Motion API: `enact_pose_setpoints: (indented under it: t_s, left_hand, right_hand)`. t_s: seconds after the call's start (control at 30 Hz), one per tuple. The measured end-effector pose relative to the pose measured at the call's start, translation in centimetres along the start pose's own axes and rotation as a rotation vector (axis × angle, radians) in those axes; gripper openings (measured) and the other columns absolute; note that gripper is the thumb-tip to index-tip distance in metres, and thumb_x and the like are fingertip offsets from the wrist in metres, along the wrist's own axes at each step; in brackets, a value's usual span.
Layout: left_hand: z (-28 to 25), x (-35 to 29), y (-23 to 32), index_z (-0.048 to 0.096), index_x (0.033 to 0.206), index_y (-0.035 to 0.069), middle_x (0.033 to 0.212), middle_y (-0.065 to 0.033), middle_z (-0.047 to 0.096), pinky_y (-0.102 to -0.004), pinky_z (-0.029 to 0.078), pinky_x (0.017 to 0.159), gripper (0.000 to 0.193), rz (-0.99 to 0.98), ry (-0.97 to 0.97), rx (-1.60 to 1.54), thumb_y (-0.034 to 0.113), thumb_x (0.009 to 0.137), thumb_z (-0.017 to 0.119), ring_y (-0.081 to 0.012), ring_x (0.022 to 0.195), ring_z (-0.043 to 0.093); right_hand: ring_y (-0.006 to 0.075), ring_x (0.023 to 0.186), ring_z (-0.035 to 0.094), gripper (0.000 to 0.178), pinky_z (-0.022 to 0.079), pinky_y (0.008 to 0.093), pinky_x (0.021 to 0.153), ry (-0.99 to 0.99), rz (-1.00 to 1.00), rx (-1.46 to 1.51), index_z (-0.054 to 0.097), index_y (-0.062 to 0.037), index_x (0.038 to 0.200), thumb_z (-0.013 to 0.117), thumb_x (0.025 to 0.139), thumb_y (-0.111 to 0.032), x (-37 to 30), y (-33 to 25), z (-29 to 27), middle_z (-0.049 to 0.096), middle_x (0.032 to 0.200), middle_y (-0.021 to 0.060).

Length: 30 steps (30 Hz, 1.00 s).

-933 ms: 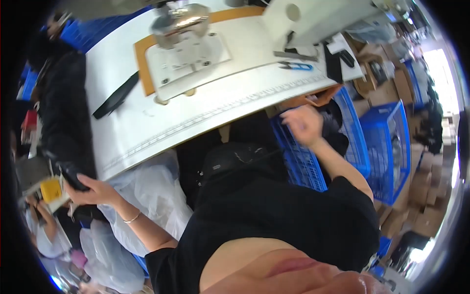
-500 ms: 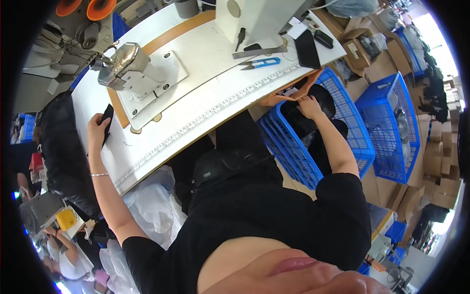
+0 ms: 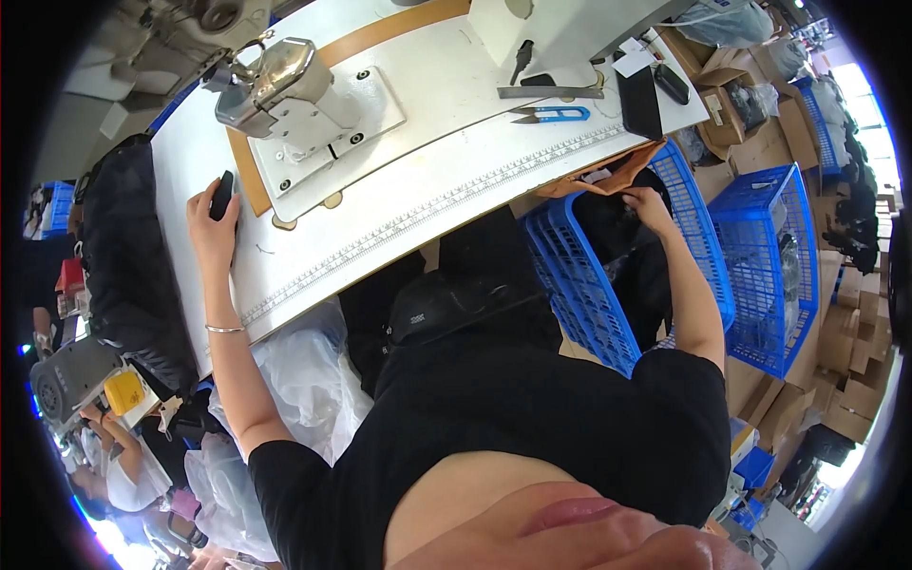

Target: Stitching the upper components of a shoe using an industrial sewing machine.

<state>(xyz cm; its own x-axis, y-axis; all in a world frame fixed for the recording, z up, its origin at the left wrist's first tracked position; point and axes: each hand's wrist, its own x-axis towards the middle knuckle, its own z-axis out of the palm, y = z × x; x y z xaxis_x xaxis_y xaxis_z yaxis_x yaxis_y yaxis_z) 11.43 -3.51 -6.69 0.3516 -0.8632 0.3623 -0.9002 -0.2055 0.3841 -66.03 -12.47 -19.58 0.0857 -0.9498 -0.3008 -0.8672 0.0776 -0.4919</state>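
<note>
My left hand (image 3: 214,220) rests near the left end of the white table, closed round a small flat black piece (image 3: 222,196). At the right, my right hand (image 3: 650,207) is over the blue basket (image 3: 581,285), beside the brown pouch (image 3: 613,174) hanging from the table edge. Its fingers are pinched together; what lies between them is too small to tell. Black material (image 3: 638,275) fills the basket below that hand. A machine with a shiny metal head (image 3: 285,81) stands on the table, right of my left hand.
Blue-handled thread snips (image 3: 551,115), a metal ruler (image 3: 551,93) and a black phone (image 3: 639,103) lie at the table's far right. A measuring scale (image 3: 427,222) runs along the front edge. Another blue basket (image 3: 765,275) and cardboard boxes (image 3: 727,109) stand on the right.
The view has shifted, so the table sits lower and further right. My right hand's fingers have drawn together near the pouch. My left hand still holds the black piece, now turned slightly.
</note>
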Motion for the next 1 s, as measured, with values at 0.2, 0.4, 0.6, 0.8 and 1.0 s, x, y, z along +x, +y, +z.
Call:
enact_pose_setpoints:
  t_s: [0.2,0.4,0.6,0.8,1.0]
  left_hand:
    - [-1.8,-0.9,2.2,0.069,0.131,0.004,0.116,-0.0107,0.063,-0.031,0.054,0.081,0.037,-0.092,-0.011,-0.324,0.013,0.096,0.071,-0.0206,0.098,0.066]
    - [-5.7,-3.1,7.9,0.067,0.134,0.007,0.12,-0.0093,0.06,-0.029,0.056,0.074,0.039,-0.056,0.066,-0.456,0.009,0.095,0.073,-0.0173,0.09,0.066]
    - [-5.9,-3.1,13.0,0.068,0.13,0.006,0.131,-0.0103,0.061,-0.0328,0.057,0.083,0.039,0.255,0.176,-0.556,0.01,0.091,0.076,-0.0247,0.099,0.069]
    - [-8.3,-2.2,15.2,0.074,0.119,0.005,0.117,-0.0081,0.071,-0.0318,0.057,0.079,0.03,0.074,0.158,-0.649,0.009,0.089,0.077,-0.0217,0.093,0.071]
    - [-8.0,-1.2,17.1,0.076,0.116,0.006,0.121,-0.004,0.072,-0.0333,0.058,0.081,0.035,0.475,0.254,-0.284,-0.001,0.082,0.075,-0.0238,0.099,0.067]
  right_hand:
    - [0.0372,0.106,0.071,0.025,0.054,0.0427,0.091,0.605,0.012,-0.15,0.073,-0.0033,0.117,0.059,0.099,-0.012,-3.7,-1.6,-2.2,0.074,0.111,0.0204]
    - [0.0304,0.105,0.067,0.036,0.05,0.0396,0.099,0.952,-0.511,-0.117,0.07,0.0016,0.113,0.059,0.081,0.014,-11.5,-17.7,-10.4,0.071,0.109,0.0145]
    - [0.0318,0.105,0.067,0.034,0.051,0.0386,0.096,0.756,-1.277,-0.256,0.079,-0.0014,0.108,0.064,0.077,-0.004,-8.7,-38.2,-9.2,0.074,0.12,0.0171]
    - [0.0316,0.12,0.066,0.033,0.051,0.0489,0.107,0.798,-1.509,-0.185,0.08,-0.0146,0.112,0.069,0.082,-0.009,-0.2,-48.4,0.0,0.072,0.126,0.0111]
    - [0.0295,0.117,0.068,0.034,0.057,0.0441,0.1,0.833,-1.466,-0.124,0.08,-0.0169,0.112,0.069,0.081,-0.013,0.1,-48.6,1.7,0.072,0.124,0.01]
